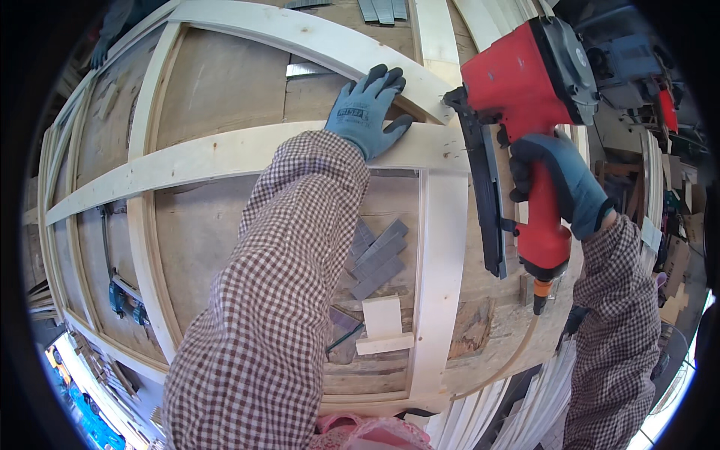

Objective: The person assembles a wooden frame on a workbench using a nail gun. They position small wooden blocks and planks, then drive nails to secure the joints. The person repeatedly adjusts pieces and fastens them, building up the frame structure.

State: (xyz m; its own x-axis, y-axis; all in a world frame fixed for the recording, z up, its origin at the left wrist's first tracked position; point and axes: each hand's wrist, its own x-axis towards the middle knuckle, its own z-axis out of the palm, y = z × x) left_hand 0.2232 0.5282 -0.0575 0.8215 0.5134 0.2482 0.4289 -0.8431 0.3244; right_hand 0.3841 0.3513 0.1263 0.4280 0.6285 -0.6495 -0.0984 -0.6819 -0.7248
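Note:
My right hand [562, 176], in a blue-grey work glove, is wrapped round the handle of a red and black air nail gun [517, 75]. The gun's nose is over the right-hand joint of a pale wooden frame [225, 155], where two slats meet an upright board [441, 255]. Whether the nose touches the wood I cannot tell. An air hose [517, 345] runs from the orange fitting under the handle. My left hand [367, 112], gloved alike, lies on the slats left of the gun. Its fingers are spread, and it grips nothing.
Grey strips of fasteners [381, 259] lie on the plywood inside the frame, beside small wood offcuts [384, 322]. More strips [382, 10] sit at the far edge. Another person's gloved hand [100, 51] is at the far left. Stacked slats [480, 409] stand at the near right.

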